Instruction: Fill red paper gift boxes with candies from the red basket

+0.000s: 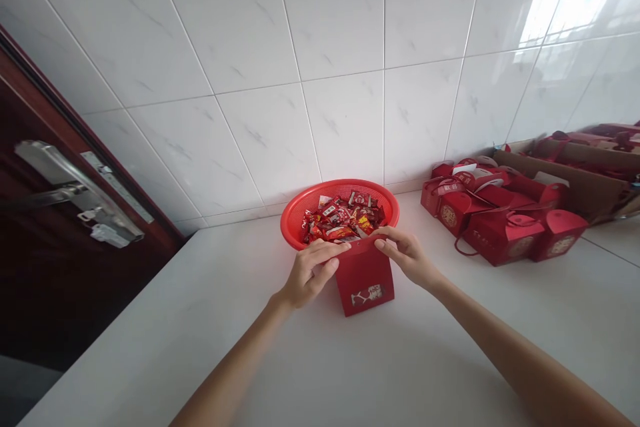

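A red paper gift box [364, 273] stands upright on the white counter, a small patterned cut-out low on its front. My left hand [313, 270] pinches the left end of its top edge between thumb and fingers. At the right end of that edge, my right hand [405, 255] grips in the same way. Directly behind the box sits a red plastic basket [291, 213] holding many wrapped candies [340, 215]. The box and my fingers cover part of the basket's front rim. Whatever is inside the box is hidden.
Several red gift boxes [505, 237] with handles and gold patterns cluster on the counter [200, 327] to the right. Behind them is a brown cardboard carton [575, 177] with more red items. A tiled wall [345, 127] rises at the back. A dark red door [60, 247] with a metal handle stands left.
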Available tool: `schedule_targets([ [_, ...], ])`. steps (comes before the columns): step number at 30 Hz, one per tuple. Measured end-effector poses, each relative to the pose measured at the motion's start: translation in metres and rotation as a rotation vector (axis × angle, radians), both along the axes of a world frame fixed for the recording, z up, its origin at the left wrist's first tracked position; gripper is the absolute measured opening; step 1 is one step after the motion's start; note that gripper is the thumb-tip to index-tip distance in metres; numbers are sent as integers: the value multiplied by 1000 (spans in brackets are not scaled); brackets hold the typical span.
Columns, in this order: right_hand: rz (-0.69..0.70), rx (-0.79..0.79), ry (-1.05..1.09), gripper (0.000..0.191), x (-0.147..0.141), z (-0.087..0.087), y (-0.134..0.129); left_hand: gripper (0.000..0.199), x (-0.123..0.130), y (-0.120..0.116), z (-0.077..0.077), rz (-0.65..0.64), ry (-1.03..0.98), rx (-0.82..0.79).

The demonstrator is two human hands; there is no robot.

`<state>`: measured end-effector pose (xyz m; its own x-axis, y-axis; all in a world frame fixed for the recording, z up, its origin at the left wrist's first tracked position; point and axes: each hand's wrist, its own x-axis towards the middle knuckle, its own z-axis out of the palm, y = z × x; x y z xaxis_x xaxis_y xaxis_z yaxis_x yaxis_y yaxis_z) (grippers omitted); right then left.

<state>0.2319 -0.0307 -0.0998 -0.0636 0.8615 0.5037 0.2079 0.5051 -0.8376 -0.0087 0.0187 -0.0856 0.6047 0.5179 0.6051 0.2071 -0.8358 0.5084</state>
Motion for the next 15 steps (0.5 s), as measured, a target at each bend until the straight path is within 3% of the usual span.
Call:
schedule_targets([
  [5, 9, -9, 18, 30, 2, 0, -1, 42, 4, -4, 3, 134, -45, -235],
  [15, -75, -12, 8, 34, -7, 1, -14, 29, 6, -3, -12, 195, -70, -2],
])
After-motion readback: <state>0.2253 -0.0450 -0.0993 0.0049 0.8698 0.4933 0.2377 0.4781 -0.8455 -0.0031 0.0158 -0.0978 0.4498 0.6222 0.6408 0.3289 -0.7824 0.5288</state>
